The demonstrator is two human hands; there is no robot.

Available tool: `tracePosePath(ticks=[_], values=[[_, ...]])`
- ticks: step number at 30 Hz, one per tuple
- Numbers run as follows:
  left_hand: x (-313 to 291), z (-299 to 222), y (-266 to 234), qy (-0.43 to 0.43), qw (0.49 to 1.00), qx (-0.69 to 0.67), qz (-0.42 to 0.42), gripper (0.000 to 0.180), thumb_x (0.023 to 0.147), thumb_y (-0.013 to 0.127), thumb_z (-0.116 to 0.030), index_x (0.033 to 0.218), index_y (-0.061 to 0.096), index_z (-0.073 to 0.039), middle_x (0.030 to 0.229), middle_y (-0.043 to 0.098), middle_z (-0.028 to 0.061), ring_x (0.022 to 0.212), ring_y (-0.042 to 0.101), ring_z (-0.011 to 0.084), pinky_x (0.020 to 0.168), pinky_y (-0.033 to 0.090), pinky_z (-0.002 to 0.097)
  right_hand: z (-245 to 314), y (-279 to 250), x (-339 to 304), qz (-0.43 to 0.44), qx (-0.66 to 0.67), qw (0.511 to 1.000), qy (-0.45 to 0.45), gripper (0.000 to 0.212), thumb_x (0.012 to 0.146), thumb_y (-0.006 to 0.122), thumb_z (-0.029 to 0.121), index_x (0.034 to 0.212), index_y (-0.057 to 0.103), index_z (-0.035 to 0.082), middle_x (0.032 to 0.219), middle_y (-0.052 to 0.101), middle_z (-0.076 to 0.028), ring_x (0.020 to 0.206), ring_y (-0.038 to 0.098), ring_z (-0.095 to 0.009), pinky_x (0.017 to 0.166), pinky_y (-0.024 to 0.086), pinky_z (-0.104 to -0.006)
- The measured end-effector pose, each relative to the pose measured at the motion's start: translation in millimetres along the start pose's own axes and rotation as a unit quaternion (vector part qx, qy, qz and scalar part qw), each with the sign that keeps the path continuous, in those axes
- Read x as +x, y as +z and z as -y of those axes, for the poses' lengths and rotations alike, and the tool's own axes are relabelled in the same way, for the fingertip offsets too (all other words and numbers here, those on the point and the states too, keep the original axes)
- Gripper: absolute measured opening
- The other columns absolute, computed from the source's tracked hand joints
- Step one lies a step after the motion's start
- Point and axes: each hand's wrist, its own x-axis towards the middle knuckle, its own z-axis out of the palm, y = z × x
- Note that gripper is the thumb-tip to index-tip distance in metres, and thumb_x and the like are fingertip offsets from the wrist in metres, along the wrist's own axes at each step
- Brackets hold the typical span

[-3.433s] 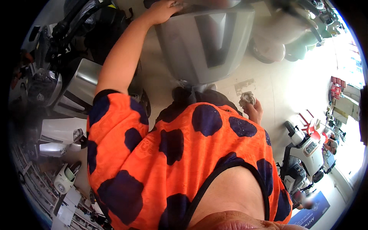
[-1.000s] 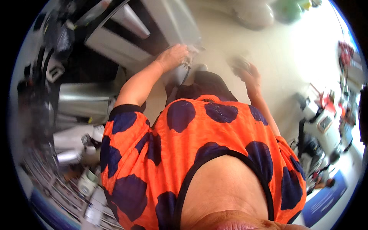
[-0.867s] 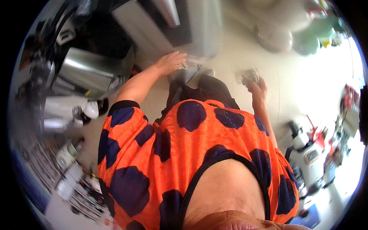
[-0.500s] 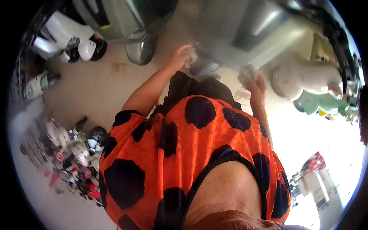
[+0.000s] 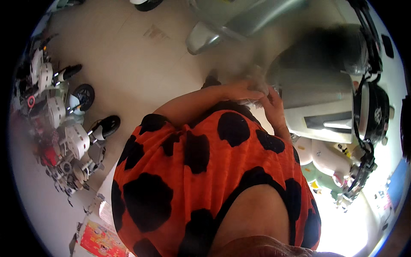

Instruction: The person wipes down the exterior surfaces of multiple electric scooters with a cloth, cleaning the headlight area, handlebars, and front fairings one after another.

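My two hands meet in front of my waist, beside a grey scooter (image 5: 317, 90). My left hand (image 5: 244, 90) reaches across from the left, its fingers curled round a crumpled pale cloth (image 5: 258, 79). Close against it, my right hand (image 5: 274, 105) has its fingers bent at the same cloth bundle. Whether one cloth or two lie between the hands is hard to tell; the bundle is blurred and partly covered by fingers. The scooter's rounded grey body panel stands just right of my hands, apart from them.
White scooters (image 5: 77, 139) with black wheels stand in a row at the left. Ahead is another grey scooter part (image 5: 203, 38). Black handlebar parts (image 5: 372, 111) rise at the right, above cream and green scooters (image 5: 325, 160). A red printed sheet (image 5: 102, 240) lies at lower left.
My hands, apart before with a cloth bundle in each, have come together. My body has turned left, so the grey scooter now stands at my right.
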Motion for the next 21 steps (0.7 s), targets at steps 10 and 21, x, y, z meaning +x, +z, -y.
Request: tracePosePath(ticks=[10,21], values=[[-41,42,-60,0.009,0.953,-0.034,-0.302,0.035,0.079,0.063,-0.021,0.108,0.056,-0.003,0.095,0.061,0.0057,0.083,0.059,0.0161,0.067,0.048,0.0281,62,55,45,0.115,-0.281,0.952,0.022,0.044,0.081,0.063,0.023,0.120,0.051,0.005,0.098,0.063,-0.012,0.084,0.062,-0.021,0.075,0.049,-0.0314],[-31,6,16,0.070,0.937,-0.285,-0.189,0.039,0.089,0.046,-0.024,0.121,0.047,-0.002,0.112,0.056,0.0104,0.101,0.055,0.0225,0.082,0.047,0.0358,-6,0,-23,-0.029,-0.002,0.998,-0.048,0.065,0.079,0.061,0.047,0.128,0.044,0.007,0.127,0.045,-0.017,0.116,0.046,-0.029,0.096,0.037,-0.0367]])
